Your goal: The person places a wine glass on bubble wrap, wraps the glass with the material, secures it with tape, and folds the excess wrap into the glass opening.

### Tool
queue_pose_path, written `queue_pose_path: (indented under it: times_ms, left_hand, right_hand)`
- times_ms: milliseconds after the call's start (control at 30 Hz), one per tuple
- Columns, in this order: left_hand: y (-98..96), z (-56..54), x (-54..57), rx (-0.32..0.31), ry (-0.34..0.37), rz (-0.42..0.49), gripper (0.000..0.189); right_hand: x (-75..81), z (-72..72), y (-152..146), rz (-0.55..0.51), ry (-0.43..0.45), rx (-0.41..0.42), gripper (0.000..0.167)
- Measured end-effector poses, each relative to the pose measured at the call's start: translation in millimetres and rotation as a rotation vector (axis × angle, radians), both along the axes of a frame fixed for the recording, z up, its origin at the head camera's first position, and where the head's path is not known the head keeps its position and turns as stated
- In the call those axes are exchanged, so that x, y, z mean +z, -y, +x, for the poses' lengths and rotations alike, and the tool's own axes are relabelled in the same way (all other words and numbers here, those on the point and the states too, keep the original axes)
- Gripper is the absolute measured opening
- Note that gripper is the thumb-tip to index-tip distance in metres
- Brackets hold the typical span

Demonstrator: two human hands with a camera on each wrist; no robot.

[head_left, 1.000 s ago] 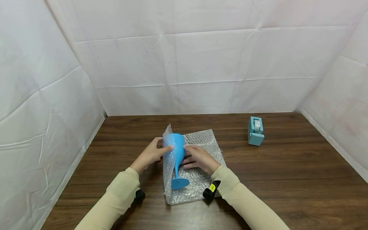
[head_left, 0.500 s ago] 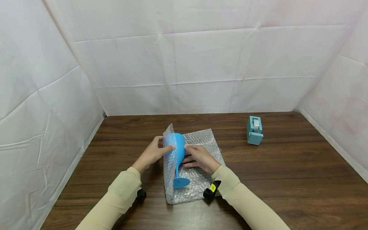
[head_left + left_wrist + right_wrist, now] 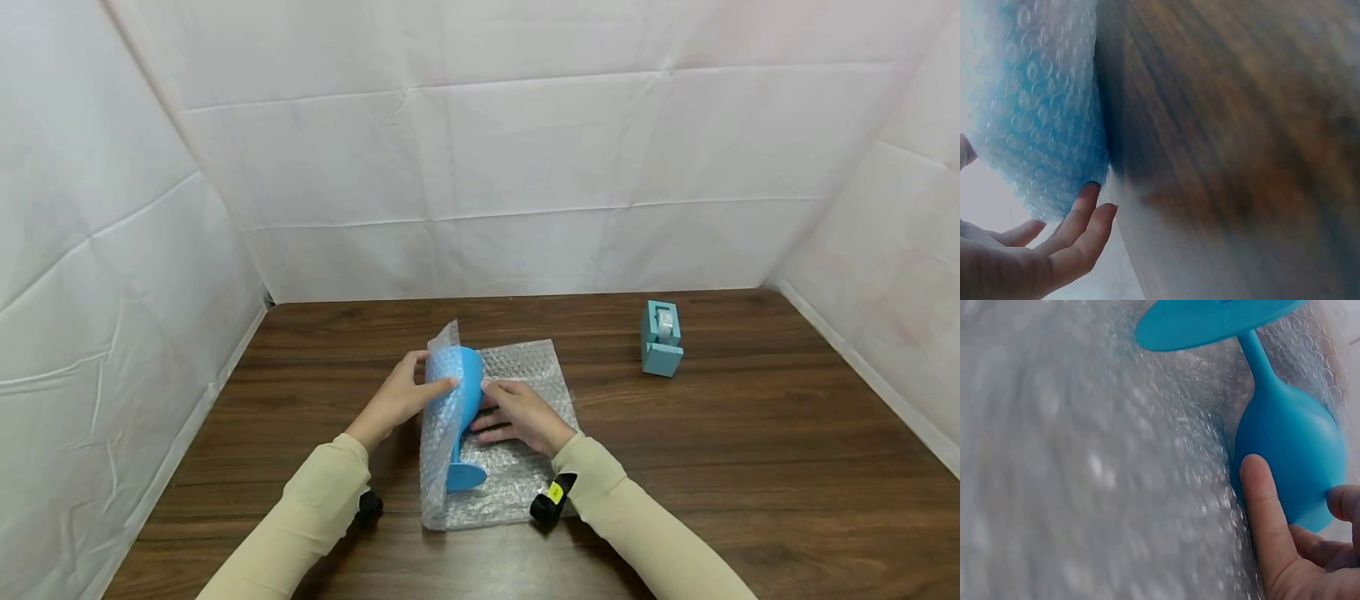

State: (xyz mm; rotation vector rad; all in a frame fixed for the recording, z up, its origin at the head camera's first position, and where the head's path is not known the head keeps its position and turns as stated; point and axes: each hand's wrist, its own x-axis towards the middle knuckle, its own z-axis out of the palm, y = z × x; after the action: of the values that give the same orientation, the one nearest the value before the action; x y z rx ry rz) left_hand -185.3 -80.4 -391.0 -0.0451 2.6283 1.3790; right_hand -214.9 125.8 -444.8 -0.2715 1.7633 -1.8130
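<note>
A blue wine goblet (image 3: 470, 392) lies on a sheet of bubble wrap (image 3: 517, 492), its bowl away from me and its foot towards me. The wrap's left side stands up and covers the goblet's left part. My left hand (image 3: 397, 402) grips that raised flap against the bowl, thumb on top. In the left wrist view, the fingers (image 3: 1082, 234) curl below the bubble-covered bowl. My right hand (image 3: 525, 414) holds the bare right side of the bowl. The right wrist view shows its thumb and fingers (image 3: 1266, 512) around the goblet (image 3: 1291, 437).
A light blue tape dispenser (image 3: 662, 340) with a roll of clear tape stands at the back right of the brown wooden table (image 3: 750, 433). White cloth walls (image 3: 525, 150) enclose the back and both sides.
The raised flap of bubble wrap leans slightly further right over the goblet. The goblet's foot has shifted a little left. Both hands keep nearly the same place.
</note>
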Motion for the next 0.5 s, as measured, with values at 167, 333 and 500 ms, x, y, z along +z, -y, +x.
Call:
queue_pose_path:
  times_ms: [167,333,500]
  left_hand:
    - [-1.5,-2.3,1.6,-0.011,-0.006,-0.013,0.078]
    - [-2.9,-3.6,1.9,-0.015,-0.01,-0.023,0.078]
    - [-4.6,-4.4,1.6,-0.022,-0.022,-0.038,0.08]
  right_hand:
    - [0.1,1.3,-0.6,-0.002,0.004,0.002,0.05]
    - [-0.3,1.1,-1.6,-0.003,0.005,-0.014,0.051]
    - [-0.8,0.9,-2.0,0.001,0.008,-0.031,0.048]
